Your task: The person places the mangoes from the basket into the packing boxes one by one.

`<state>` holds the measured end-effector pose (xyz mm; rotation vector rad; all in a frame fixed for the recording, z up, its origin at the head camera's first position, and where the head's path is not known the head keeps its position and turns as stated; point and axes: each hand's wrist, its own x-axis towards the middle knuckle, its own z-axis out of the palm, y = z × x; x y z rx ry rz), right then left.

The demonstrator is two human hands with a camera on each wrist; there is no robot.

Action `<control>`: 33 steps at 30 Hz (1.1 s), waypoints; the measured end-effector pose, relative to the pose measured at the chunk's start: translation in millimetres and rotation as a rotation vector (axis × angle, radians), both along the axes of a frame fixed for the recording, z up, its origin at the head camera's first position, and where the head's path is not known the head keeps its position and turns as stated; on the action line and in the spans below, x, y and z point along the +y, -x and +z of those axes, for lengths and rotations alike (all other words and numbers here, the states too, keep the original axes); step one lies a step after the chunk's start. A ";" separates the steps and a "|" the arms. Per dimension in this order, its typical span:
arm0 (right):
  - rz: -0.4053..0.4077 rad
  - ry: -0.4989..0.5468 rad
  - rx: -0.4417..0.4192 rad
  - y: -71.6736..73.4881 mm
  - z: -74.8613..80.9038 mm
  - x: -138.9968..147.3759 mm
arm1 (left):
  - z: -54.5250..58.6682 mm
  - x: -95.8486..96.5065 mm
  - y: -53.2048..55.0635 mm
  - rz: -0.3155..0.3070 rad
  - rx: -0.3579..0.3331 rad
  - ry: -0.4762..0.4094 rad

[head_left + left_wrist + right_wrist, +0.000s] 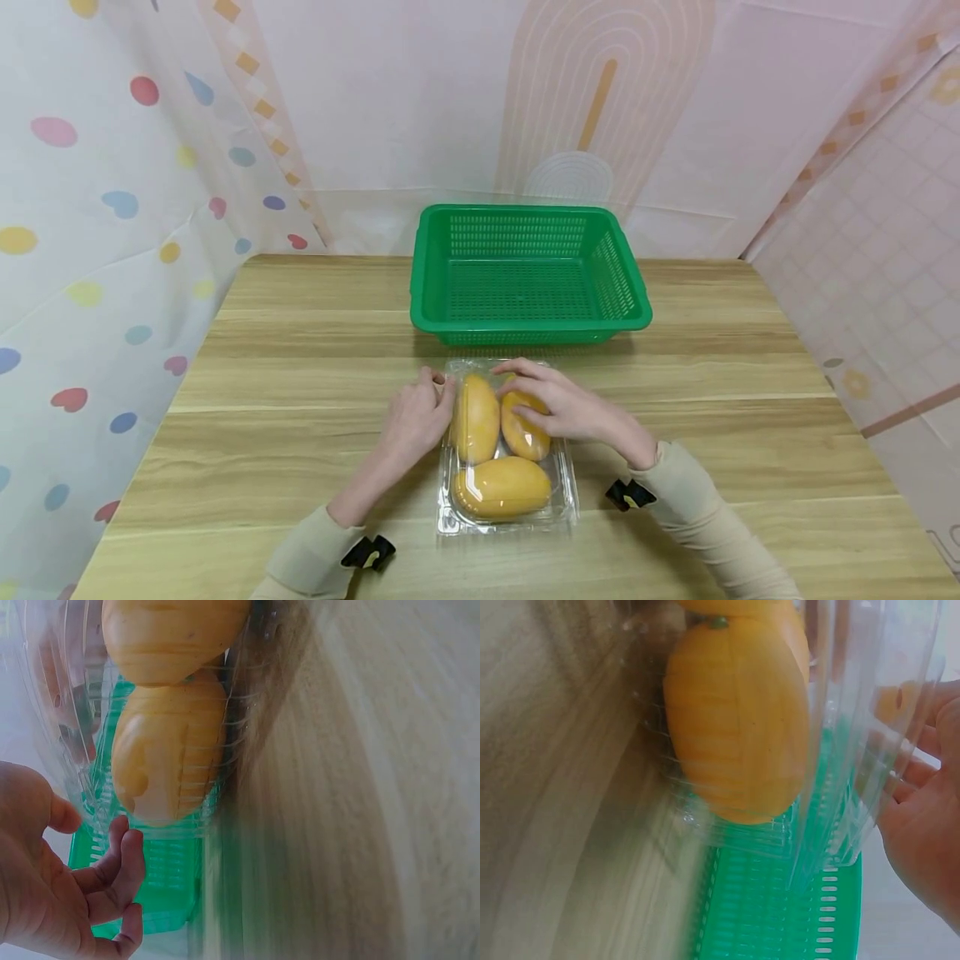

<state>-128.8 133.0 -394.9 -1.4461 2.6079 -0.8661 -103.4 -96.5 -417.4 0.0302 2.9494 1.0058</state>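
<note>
A clear plastic clamshell box (453, 522) lies on the table with its lid over three yellow mangoes. Two mangoes stand lengthwise at the back, a left one (477, 429) and a right one (527, 446); the front mango (504, 488) lies crosswise. My left hand (415, 417) is at the box's far left corner, thumb and loosely bent fingertips (132, 844) close about the rim. In the left wrist view a gap shows between thumb and fingers. My right hand (566, 402) rests over the lid's far right part with spread, bent fingers, partly covering the right mango.
Just behind the box stands a green slotted plastic basket (531, 327). Both stand on a wood-grain table (300, 350). Patterned cloth (390, 100) hangs behind and along both sides. Black bands with bows (368, 552) are at the sleeve cuffs.
</note>
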 end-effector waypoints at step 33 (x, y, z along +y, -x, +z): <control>-0.612 -0.100 -0.280 -50.6 -13.1 12.9 | 0.9 1.9 -1.2 0.020 0.016 -0.004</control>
